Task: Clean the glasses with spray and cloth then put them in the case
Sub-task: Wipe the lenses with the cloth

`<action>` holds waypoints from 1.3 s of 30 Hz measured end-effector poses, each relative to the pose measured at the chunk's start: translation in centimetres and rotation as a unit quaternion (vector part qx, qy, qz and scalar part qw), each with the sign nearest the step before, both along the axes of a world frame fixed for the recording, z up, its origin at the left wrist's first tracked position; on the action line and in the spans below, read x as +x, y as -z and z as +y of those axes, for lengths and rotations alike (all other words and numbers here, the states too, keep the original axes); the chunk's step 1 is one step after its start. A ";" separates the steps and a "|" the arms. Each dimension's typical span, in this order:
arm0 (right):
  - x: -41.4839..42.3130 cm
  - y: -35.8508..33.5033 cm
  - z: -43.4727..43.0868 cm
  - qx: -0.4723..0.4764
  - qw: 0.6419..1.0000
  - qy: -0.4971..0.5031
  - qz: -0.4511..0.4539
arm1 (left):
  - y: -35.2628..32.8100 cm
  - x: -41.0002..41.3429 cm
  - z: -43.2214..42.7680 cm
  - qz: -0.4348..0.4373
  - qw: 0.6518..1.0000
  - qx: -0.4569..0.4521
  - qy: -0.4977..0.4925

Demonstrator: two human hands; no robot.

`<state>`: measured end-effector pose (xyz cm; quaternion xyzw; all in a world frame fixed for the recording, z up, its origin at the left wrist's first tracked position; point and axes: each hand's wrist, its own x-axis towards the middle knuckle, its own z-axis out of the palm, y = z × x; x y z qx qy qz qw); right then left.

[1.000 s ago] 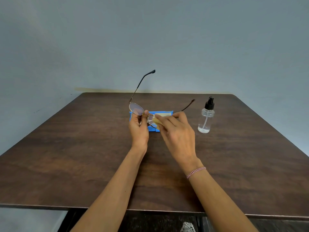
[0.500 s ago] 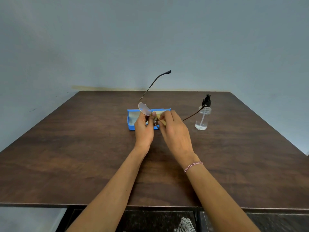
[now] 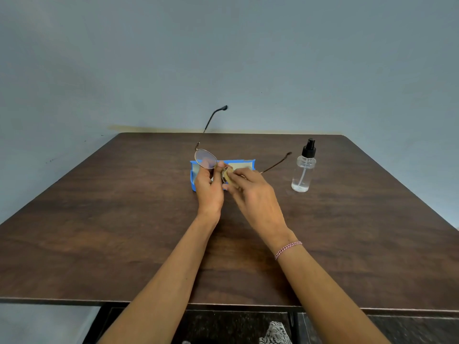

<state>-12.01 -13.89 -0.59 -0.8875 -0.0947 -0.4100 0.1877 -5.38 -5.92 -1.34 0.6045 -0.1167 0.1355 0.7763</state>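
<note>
Thin metal-framed glasses (image 3: 205,158) with both temples unfolded are held above the table's middle. My left hand (image 3: 209,191) pinches the frame at the bridge, beside the left lens. My right hand (image 3: 255,197) presses a small yellowish cloth (image 3: 228,175) onto the right lens, which is mostly hidden. One temple points up and away, the other runs right toward the spray bottle. An open blue glasses case (image 3: 248,163) lies on the table right behind my hands, partly covered by them.
A clear spray bottle (image 3: 303,170) with a black nozzle stands upright to the right of the case. The dark wooden table (image 3: 99,232) meets a grey wall at its far edge. A patterned fabric (image 3: 275,333) shows below the near edge.
The glasses have tilted: the raised temple has swung from right-leaning to nearly upright, and the left lens has come up. My right hand keeps the cloth on the right lens.
</note>
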 end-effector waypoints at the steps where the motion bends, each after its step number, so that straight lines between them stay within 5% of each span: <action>1: -0.1 -0.1 0.0 -0.014 1.000 -0.012 -0.004 | 0.0 0.2 0.1 -0.004 1.000 -0.004 -0.006; 10: -0.4 0.1 0.0 -0.049 0.995 0.087 -0.001 | 0.3 0.0 -0.1 -0.075 0.995 0.056 0.013; 23: -0.1 0.0 0.5 -0.037 0.999 0.015 -0.006 | 0.4 0.7 0.5 -0.046 0.999 0.019 -0.014; 39: -0.2 0.1 0.6 -0.060 0.997 0.038 -0.007 | 0.4 0.9 0.5 -0.037 0.999 -0.009 -0.023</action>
